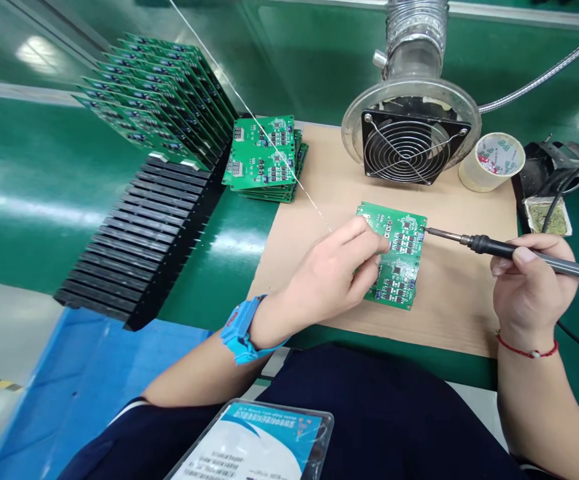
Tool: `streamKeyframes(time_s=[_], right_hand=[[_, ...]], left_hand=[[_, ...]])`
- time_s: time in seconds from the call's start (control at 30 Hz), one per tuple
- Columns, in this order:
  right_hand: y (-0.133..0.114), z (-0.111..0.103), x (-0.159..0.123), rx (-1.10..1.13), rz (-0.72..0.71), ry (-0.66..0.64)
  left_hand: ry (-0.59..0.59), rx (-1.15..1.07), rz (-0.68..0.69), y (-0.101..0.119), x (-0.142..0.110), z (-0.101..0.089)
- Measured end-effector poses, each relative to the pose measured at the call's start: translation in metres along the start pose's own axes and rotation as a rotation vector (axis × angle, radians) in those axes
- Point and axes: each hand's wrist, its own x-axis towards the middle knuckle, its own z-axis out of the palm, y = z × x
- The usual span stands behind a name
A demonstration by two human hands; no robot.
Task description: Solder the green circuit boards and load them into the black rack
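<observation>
Head view: right fingers (523,255) grip a soldering iron (489,247), its tip by the edge of the circuit board (405,263). Left fingers (364,245) bunch over that board, their pinch hidden; if they nudged it, a hot tip could scorch neighbouring parts.

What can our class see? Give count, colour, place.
Slotted plastic rack: 1, black, left
Upright circuit boards: many, green, in rack
Stacked boards: several, green, beside rack
Flat board: 1, green, centre
Paper-like sheet: 1, brown, beneath
Grilled fan: 1, black, top
Metal duct: 1, silver, above fan
Tape roll: 1, cream, beside fan
Soldering iron: 1, black-grey, right
Thin wire: 1, pale, top-centre
Workbench: 1, green, throughout
Left hand: 1, bare, at board
Right hand: 1, bare, holding iron
</observation>
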Motion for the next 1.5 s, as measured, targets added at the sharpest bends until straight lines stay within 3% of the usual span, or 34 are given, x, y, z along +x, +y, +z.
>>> streamKeyframes(time_s=[0.2,0.47,0.73,1.1,1.33,1.5], right_hand=[[-0.0043,-0.0009,0.0019,0.019,-0.021,0.049],[-0.0068,-0.0013,0.003,-0.017,-0.019,0.058],[-0.0028,-0.0023,-0.0016,-0.091,-0.014,-0.039],[-0.0029,-0.001,-0.0021,-0.091,-0.027,-0.024],[-0.0084,-0.0024,0.0018,-0.01,-0.038,0.062],[-0.0064,-0.0018,0.0007,-0.055,-0.011,-0.009]], left_hand=[[-0.045,-0.046,0.022,-0.001,-0.0035,0.0007],[0.01,0.174,0.093,0.0001,-0.0039,-0.0026],[0.013,0.161,0.087,-0.0012,-0.0066,0.0002],[0.015,0.149,0.078,-0.0013,-0.0065,0.001],[0.026,0.158,0.072,-0.0024,-0.0058,0.0009],[0.036,0.157,0.035,-0.0046,-0.0054,0.0026]])
